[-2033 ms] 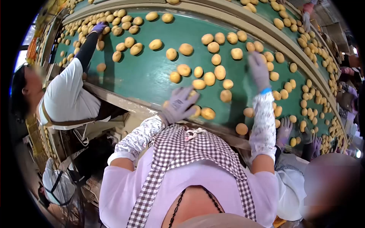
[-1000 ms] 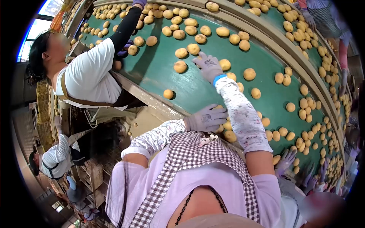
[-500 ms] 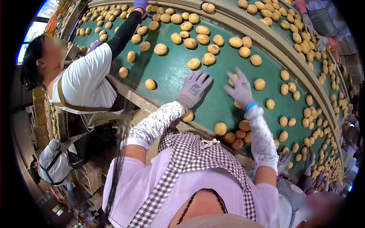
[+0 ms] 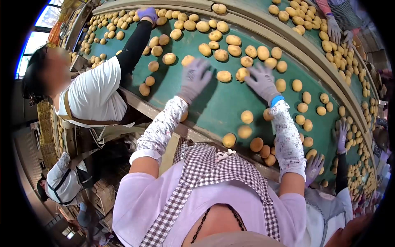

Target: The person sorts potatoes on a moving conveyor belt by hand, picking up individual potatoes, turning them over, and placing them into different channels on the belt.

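Many potatoes lie on a green conveyor belt (image 4: pixel 205 101). My left hand (image 4: pixel 195 79), in a grey glove and blurred by motion, is stretched over the belt with its fingers apart, beside a potato (image 4: pixel 188 60) at its fingertips. My right hand (image 4: pixel 262 80), gloved too, has spread fingers just right of another potato (image 4: pixel 242 74) and seems to touch it. Below it, near the belt's close edge, sits a small group of browner potatoes (image 4: pixel 256 144), partly beside my right forearm.
A co-worker in a white shirt (image 4: pixel 96 92) reaches over the belt at left with a purple glove (image 4: pixel 147 15). Another co-worker's gloved hands (image 4: pixel 314 166) are at lower right. A metal rail (image 4: pixel 263 24) divides this belt from a farther one carrying potatoes.
Both my hands have moved farther over the belt, the left one also leftward. Potatoes have shifted along the belt. The right-hand co-worker's arm now reaches farther in.
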Motion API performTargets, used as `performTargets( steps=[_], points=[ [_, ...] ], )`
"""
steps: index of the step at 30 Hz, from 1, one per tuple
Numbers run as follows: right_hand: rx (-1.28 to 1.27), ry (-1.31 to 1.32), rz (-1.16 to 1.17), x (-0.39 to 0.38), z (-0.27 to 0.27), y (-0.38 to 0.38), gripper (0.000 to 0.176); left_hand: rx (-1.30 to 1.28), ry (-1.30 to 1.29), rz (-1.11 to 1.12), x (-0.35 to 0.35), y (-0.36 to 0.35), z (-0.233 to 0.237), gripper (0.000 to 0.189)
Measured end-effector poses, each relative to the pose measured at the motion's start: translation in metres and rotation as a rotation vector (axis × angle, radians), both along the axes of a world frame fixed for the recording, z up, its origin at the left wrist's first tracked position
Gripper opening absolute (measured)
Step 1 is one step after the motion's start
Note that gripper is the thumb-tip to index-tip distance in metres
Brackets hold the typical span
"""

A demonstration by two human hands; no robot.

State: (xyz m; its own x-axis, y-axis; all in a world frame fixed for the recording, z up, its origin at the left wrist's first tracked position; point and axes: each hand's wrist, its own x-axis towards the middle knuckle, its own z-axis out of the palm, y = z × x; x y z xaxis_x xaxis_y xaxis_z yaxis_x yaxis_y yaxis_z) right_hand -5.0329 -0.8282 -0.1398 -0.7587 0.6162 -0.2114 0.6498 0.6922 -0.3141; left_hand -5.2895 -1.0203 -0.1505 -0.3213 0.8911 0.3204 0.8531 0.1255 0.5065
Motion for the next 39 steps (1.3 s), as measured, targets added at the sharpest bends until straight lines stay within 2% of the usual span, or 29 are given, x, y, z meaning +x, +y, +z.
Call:
performTargets(
  steps=[2, 4, 5, 6, 8, 9, 10, 12, 13, 14, 16, 17, 18, 19, 20, 21, 22, 23, 24, 26, 27, 30, 31, 32, 33, 35, 36, 38, 39],
  points=[
    [-0.672, 0.311, -0.072, -0.022, 0.007, 0.016, 0.048, -0.019, 0.348, 0.209, -0.037, 0.0, -0.03, 0.051],
    [-0.147, 0.457, -0.158, -0.045, 0.009, 0.045, 0.042, -0.175, 0.249, 0.134, -0.037, -0.003, -0.034, 0.054],
    [0.185, 0.416, -0.203, -0.05, 0.0, 0.062, 0.053, -0.308, 0.157, 0.061, -0.04, 0.007, -0.033, 0.057],
    [0.188, 0.423, -0.21, -0.053, -0.016, 0.064, 0.053, -0.213, 0.26, -0.004, -0.03, 0.005, -0.031, 0.053],
    [0.191, 0.236, -0.301, -0.059, -0.049, 0.061, 0.069, -0.069, -0.016, -0.358, -0.02, 0.007, -0.01, 0.047],
    [0.017, 0.219, -0.249, -0.056, -0.049, 0.045, 0.08, 0.002, -0.066, -0.316, -0.011, 0.002, 0.006, 0.043],
    [0.05, 0.275, -0.308, -0.055, -0.067, 0.02, 0.076, 0.01, -0.064, -0.321, -0.026, 0.007, 0.003, 0.043],
    [0.034, 0.251, -0.122, -0.037, -0.047, -0.022, 0.071, -0.014, 0.251, 0.003, -0.075, 0.007, -0.015, 0.041],
    [0.042, 0.248, -0.061, -0.033, -0.024, -0.046, 0.06, -0.13, 0.371, 0.085, -0.104, 0.004, -0.028, 0.042],
    [0.04, 0.24, -0.075, -0.023, -0.017, -0.064, 0.06, -0.242, 0.495, 0.163, -0.133, 0.0, -0.041, 0.043],
    [-0.342, 0.501, -0.074, -0.013, -0.008, -0.089, 0.047, -0.441, 0.265, 0.033, -0.174, -0.006, -0.068, 0.051],
    [-0.341, 0.503, -0.094, -0.007, 0.002, -0.096, 0.047, -0.355, 0.346, -0.006, -0.185, -0.005, -0.082, 0.053],
    [-0.574, 0.591, -0.3, -0.002, 0.015, -0.1, 0.043, -0.356, 0.347, -0.029, -0.181, -0.002, -0.076, 0.053],
    [-0.802, 0.681, -0.504, 0.001, 0.021, -0.101, 0.04, -0.377, -0.23, 0.076, -0.177, 0.0, -0.069, 0.049],
    [-0.793, 0.693, -0.52, 0.002, 0.02, -0.101, 0.04, -0.386, -0.804, 0.178, -0.17, 0.003, -0.054, 0.046],
    [-0.782, 0.815, -0.557, 0.003, 0.018, -0.104, 0.041, -0.22, -1.358, 0.112, -0.158, -0.001, -0.027, 0.048],
    [-0.773, 0.932, -0.591, 0.001, 0.016, -0.11, 0.042, -0.151, -1.807, -0.145, -0.153, -0.003, -0.02, 0.056],
    [-0.833, 0.933, -0.59, -0.004, 0.017, -0.115, 0.044, -0.086, -2.187, -0.007, -0.127, -0.004, 0.017, 0.063],
    [-0.832, 0.938, -0.59, -0.014, 0.021, -0.119, 0.044, -0.002, -2.303, -0.536, -0.122, -0.008, -0.005, 0.066],
    [-0.881, 0.934, -0.31, -0.044, 0.032, -0.132, 0.047, 0.017, -2.379, -0.587, -0.099, -0.009, -0.009, 0.073],
    [-0.843, 1.063, -0.173, -0.063, 0.033, -0.14, 0.053, 0.017, -2.38, -0.587, -0.092, -0.008, -0.004, 0.073],
    [-0.829, 0.987, -0.188, -0.11, 0.03, -0.136, 0.06, 0.016, -2.452, -0.55, -0.08, -0.01, 0.009, 0.078],
    [-1.212, 0.985, -0.592, -0.131, 0.037, -0.135, 0.064, 0.0, -2.338, -0.476, -0.078, -0.011, 0.012, 0.078],
    [-1.213, 0.98, -0.593, -0.144, 0.036, -0.141, 0.064, -0.017, -2.225, -0.402, -0.078, -0.014, 0.013, 0.079],
    [-1.101, 0.997, -0.485, -0.155, 0.032, -0.147, 0.064, -0.032, -2.111, -0.328, -0.08, -0.018, 0.014, 0.08],
    [-0.823, 0.987, -0.325, -0.165, 0.007, -0.146, 0.069, -0.082, -2.084, -0.354, -0.092, -0.031, 0.012, 0.08],
    [-0.822, 0.986, -0.324, -0.165, 0.006, -0.14, 0.069, -0.137, -2.055, -0.384, -0.1, -0.036, 0.012, 0.081],
    [-1.002, 0.904, -0.647, -0.164, 0.006, -0.128, 0.065, -0.168, -1.981, -0.276, -0.132, -0.047, 0.009, 0.075],
    [-0.886, 0.933, -0.635, -0.165, -0.001, -0.127, 0.056, -0.123, -1.117, -0.349, -0.159, -0.053, -0.003, 0.072]
  ],
)
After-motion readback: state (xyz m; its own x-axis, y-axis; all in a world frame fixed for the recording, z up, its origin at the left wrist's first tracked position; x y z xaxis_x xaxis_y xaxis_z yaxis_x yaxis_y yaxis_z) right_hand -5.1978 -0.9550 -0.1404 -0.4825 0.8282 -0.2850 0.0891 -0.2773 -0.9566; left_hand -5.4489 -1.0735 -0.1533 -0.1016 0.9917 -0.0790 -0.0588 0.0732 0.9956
